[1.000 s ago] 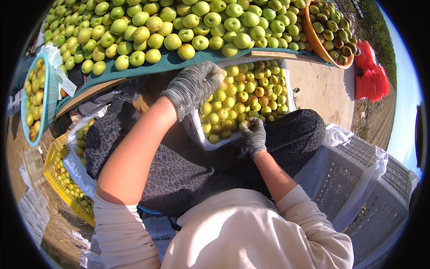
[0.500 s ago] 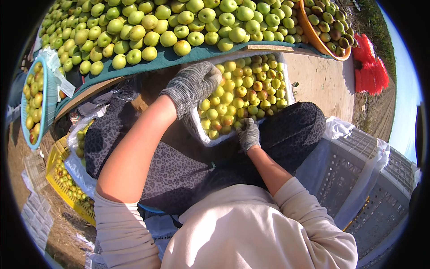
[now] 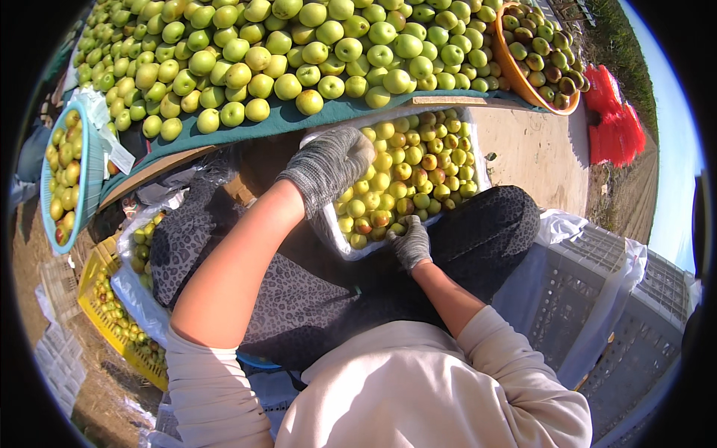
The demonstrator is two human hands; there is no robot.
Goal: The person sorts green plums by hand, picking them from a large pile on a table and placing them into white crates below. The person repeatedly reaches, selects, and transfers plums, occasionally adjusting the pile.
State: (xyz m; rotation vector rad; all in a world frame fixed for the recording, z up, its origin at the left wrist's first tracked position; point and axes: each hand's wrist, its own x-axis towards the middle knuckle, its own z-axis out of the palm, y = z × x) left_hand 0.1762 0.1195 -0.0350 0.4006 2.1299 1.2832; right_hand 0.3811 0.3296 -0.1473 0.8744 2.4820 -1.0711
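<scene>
A white-lined crate (image 3: 484, 153) in front of me holds many round yellow-green jujubes (image 3: 418, 157), some with reddish-brown patches. My left hand (image 3: 336, 160), in a grey knit glove, is closed in a fist over the crate's left side. Whatever may be inside its curled fingers is hidden. At the crate's near edge, my right hand (image 3: 409, 243), gloved the same way, touches the nearest jujubes with bent fingers. Its grip is partly hidden, and I cannot make out what lies between the fingertips.
A heap of green jujubes (image 3: 246, 56) covers the teal-clothed table (image 3: 280, 116) beyond the crate. An orange basket (image 3: 515, 75) stands at its right end, a blue basket (image 3: 89, 160) at its left. A yellow crate (image 3: 93, 295) is at lower left, grey crates (image 3: 590, 261) at right.
The view has shifted slightly, so the table and crate sit lower in the picture. My right fingertips have moved a little left along the crate's near edge. My left fist stays at the left side.
</scene>
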